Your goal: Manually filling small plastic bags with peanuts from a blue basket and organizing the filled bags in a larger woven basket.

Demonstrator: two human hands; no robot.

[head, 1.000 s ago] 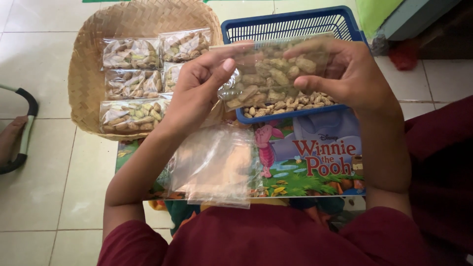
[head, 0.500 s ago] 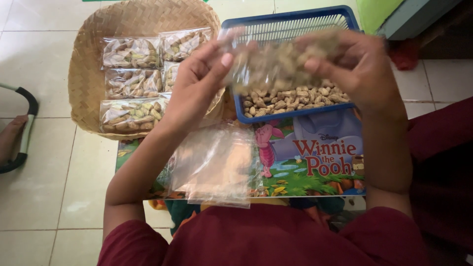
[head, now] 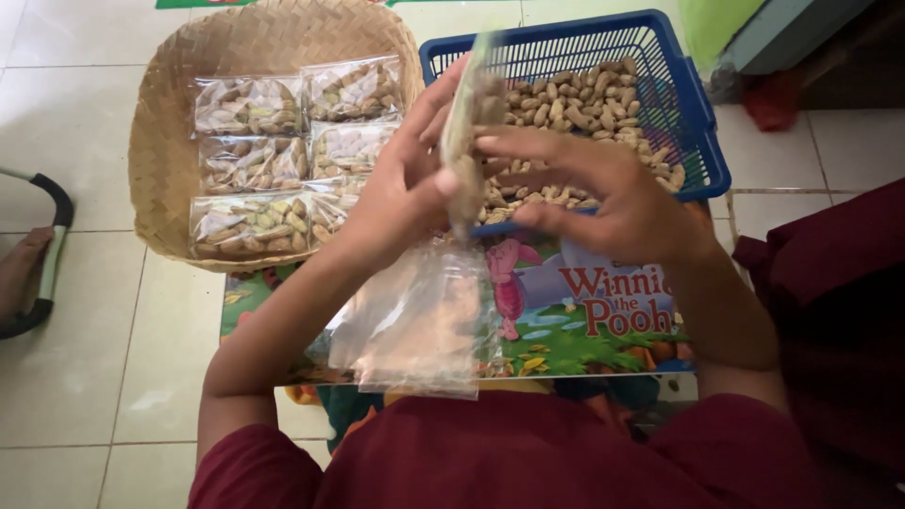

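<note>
Both of my hands hold one clear plastic bag of peanuts (head: 468, 141), turned edge-on and blurred by motion. My left hand (head: 401, 193) grips its lower edge with thumb and fingers. My right hand (head: 603, 193) presses on it from the right with the fingers stretched out. Behind the bag stands a blue plastic basket (head: 698, 141) with loose unshelled peanuts (head: 575, 104). A stack of empty clear bags (head: 415, 320) lies below my left forearm on a colourful cartoon-printed board (head: 584, 311).
A round woven tray (head: 170, 141) at the left holds several filled peanut bags (head: 250, 104). Another person's foot (head: 19, 269) and a dark curved handle (head: 52, 254) show at the left edge. The floor is pale tile.
The bag, held flat and facing me a second ago, has been turned on edge between my hands. My hands have come closer together over the basket's front.
</note>
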